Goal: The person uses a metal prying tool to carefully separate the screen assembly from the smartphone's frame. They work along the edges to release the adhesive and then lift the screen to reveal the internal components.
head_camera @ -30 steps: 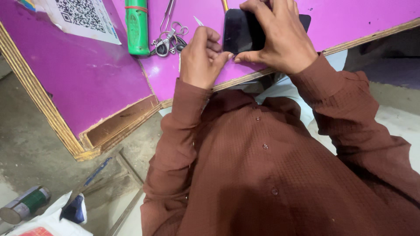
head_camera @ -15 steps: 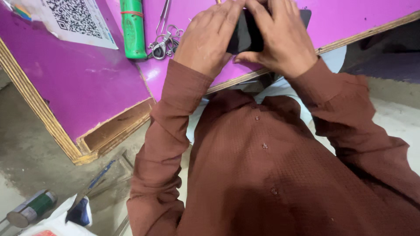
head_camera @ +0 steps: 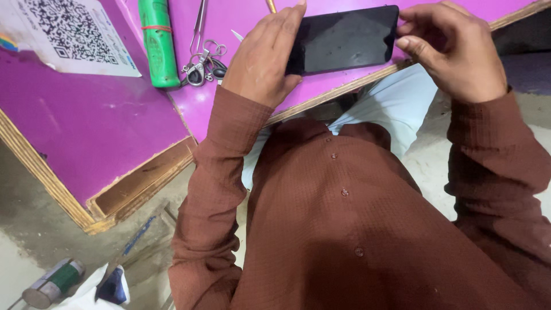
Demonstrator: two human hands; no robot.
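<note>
Holding a black smartphone (head_camera: 343, 39) flat between both hands, the person now has its dark screen fully in view above the near edge of the purple worktop (head_camera: 86, 132); half a second ago the two hands were bunched together over the phone and hid most of it, so they have since drawn apart to its two short ends. The left hand (head_camera: 265, 60) is clamped on the left end, fingers lying along the far edge and thumb tucked under the near corner. The right hand (head_camera: 453, 49) pinches the right end with curled fingertips. Judging from this, the handset is being presented whole for inspection or turning rather than worked on at one spot, since nothing but the hands touches it. It hangs just over the table's plywood-edged rim, above the person's brown shirt (head_camera: 344, 229). Beside the left hand lie a green cylinder (head_camera: 158, 40) with a red band, a pair of tweezers (head_camera: 198, 26), and a cluster of metal rings and clips (head_camera: 202, 64); a printed paper sheet (head_camera: 72, 34) sits at the far left corner. As for containers, an open recess (head_camera: 143, 181) under the tabletop's corner shows bare wood, and I cannot tell whether anything lies deeper inside. On the floor below stand a small capped bottle (head_camera: 53, 282) and a dark blue object (head_camera: 113, 285) on white paper, contents not discernible.
</note>
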